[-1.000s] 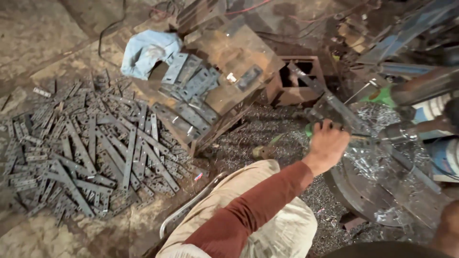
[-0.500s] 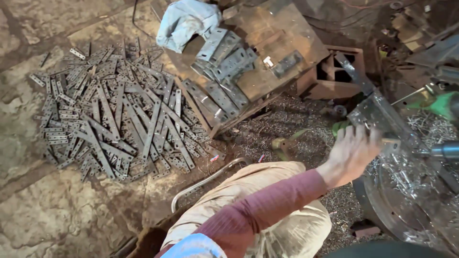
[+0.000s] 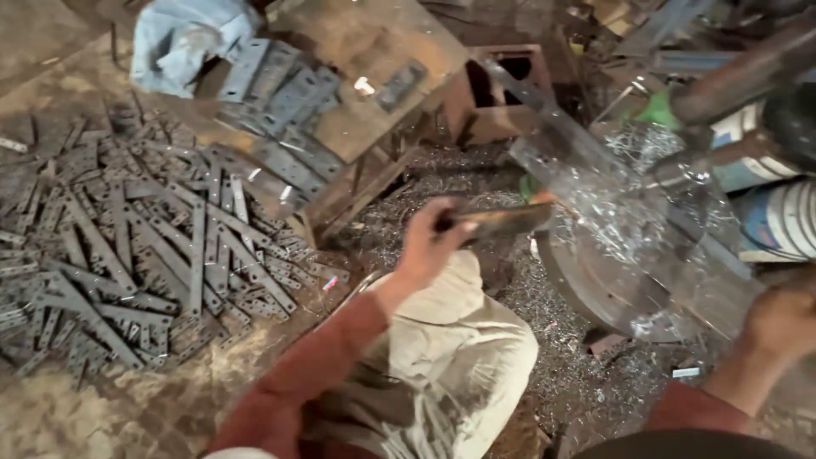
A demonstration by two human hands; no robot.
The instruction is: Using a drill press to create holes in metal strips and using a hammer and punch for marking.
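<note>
1. Right now the left hand (image 3: 427, 246) is closed around one end of a flat metal strip (image 3: 497, 223), a dark, rust-toned bar blurred in this view.
2. Its long axis runs nearly level, pointing away from the left hand toward the round metal table (image 3: 629, 280) of the machine; the far end of the strip reaches just to that table's near rim.
3. So the left hand is much the nearer one to the strip; the right hand (image 3: 782, 319) sits on the far side of the round table, well apart from the strip, and whether it grips anything cannot be told, since it is blurred and partly cut off.
4. Curly, bright metal shavings (image 3: 612, 212) cover the round table and spill over the dark ground beside it, glinting and tangled.
5. Away from the round table, beyond the left hand, lies a loose pile of flat grey strips (image 3: 144, 255), long and thin, several with punched holes, crossing one another at all angles.
6. Further back from the table a rusty wooden bench (image 3: 374, 119) carries a row of shorter grey plates (image 3: 285, 102), with a crumpled pale blue cloth (image 3: 183, 38) just beside them.
7. Below the strip, the person's knee is covered in worn beige fabric (image 3: 450, 357); the left sleeve (image 3: 314, 374) is dull red.
</note>
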